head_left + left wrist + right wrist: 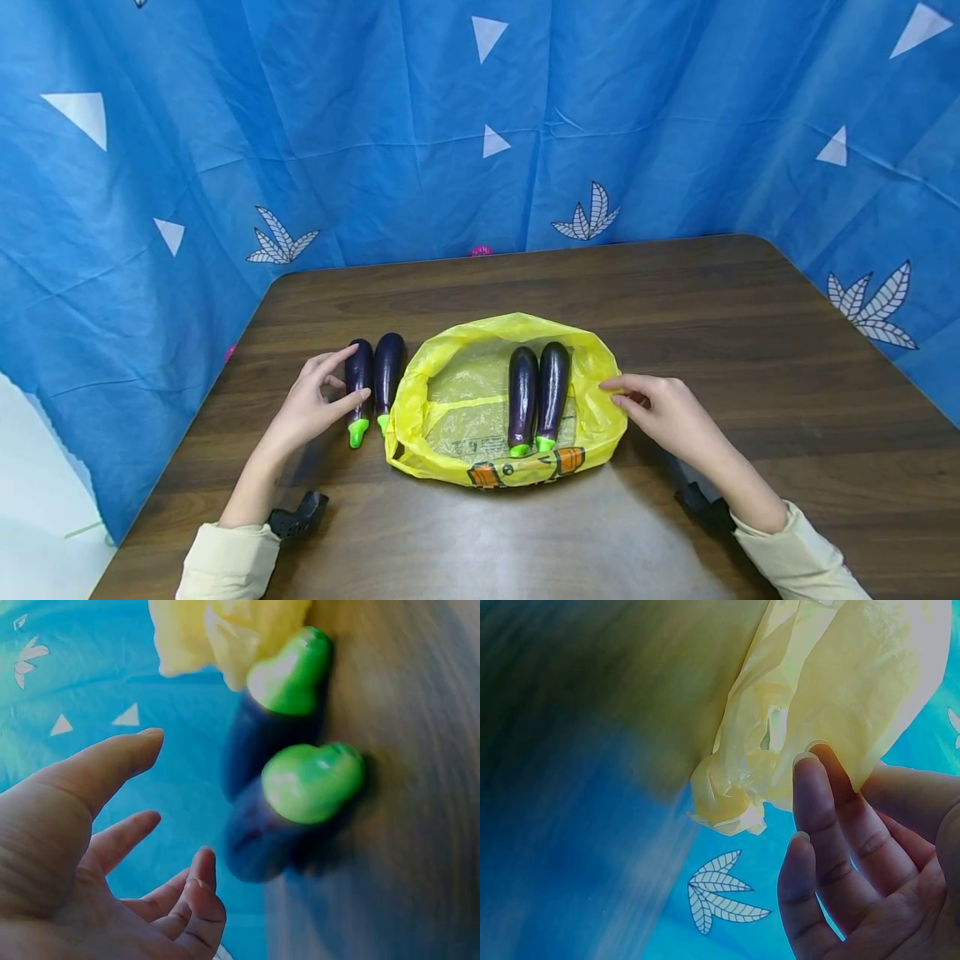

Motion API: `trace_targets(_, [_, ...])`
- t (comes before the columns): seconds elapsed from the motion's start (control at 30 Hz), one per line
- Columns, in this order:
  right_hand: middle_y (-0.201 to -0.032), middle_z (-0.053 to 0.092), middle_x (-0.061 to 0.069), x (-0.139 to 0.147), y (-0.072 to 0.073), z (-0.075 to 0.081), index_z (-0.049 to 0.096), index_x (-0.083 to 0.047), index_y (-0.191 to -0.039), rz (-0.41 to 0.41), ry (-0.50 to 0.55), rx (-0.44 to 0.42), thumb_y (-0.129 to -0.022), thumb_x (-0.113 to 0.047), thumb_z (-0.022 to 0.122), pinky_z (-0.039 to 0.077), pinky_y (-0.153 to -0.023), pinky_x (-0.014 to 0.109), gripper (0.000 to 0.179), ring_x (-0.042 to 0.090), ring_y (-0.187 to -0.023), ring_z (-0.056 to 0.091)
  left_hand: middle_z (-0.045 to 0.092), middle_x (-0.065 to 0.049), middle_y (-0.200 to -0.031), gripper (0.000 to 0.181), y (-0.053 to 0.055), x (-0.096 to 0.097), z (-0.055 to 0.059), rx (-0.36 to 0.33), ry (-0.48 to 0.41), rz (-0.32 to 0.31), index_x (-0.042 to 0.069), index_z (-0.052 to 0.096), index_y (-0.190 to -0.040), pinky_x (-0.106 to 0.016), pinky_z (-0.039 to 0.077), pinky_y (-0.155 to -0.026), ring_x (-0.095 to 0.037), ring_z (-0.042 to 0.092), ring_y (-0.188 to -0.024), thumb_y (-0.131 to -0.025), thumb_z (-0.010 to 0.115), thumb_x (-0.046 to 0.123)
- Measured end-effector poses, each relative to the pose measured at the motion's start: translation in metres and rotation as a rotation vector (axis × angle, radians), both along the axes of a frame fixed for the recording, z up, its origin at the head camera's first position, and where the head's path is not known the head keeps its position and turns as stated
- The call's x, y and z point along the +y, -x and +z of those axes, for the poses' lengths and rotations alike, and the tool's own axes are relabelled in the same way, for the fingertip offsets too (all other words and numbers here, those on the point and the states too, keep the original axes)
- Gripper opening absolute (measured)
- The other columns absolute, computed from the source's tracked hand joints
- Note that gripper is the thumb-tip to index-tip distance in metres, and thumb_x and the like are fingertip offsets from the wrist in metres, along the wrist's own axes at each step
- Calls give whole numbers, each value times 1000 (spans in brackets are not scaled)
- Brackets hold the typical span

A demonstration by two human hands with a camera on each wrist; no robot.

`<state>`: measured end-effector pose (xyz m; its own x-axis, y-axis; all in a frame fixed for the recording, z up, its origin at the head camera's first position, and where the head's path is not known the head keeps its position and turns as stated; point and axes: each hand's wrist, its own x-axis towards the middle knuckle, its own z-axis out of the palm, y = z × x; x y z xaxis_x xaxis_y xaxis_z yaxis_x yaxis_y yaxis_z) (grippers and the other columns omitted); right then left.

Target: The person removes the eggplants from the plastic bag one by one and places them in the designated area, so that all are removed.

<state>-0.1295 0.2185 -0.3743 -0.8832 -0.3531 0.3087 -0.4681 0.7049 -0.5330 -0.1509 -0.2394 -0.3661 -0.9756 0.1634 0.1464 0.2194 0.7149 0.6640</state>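
Observation:
A yellow plastic bag (411, 398) lies with its mouth open on the table, and two dark purple eggplants with green stems, one of them this eggplant (522, 396), rest side by side inside it. At its right rim, my right hand (671, 417) pinches the plastic between thumb and fingers; the right wrist view shows the bag's edge (855, 697) running into that pinch. To the left of the bag lie two more eggplants, a nearer-left one (360, 375) and its neighbour (387, 367). My left hand (307, 408) hovers around the leftmost one, thumb and fingers spread, apart from it in the left wrist view.
Everything stands on a dark wood-grain table (675, 292). Behind it hangs a blue curtain (420, 125) with white triangles and leaf patterns. A black wrist device (298, 515) sits at the left wrist and another (705, 507) at the right.

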Motion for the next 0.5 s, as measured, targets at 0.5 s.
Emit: trace_targets(0.5, [-86, 68, 2, 0, -1, 0, 71, -4, -102, 2, 10, 10, -81, 3, 69, 46, -54, 25, 21, 7, -61, 51, 38, -14, -137, 60, -5, 51, 28, 102, -85, -147, 12, 47, -138, -29, 48, -67, -29, 56, -98, -84, 72, 15])
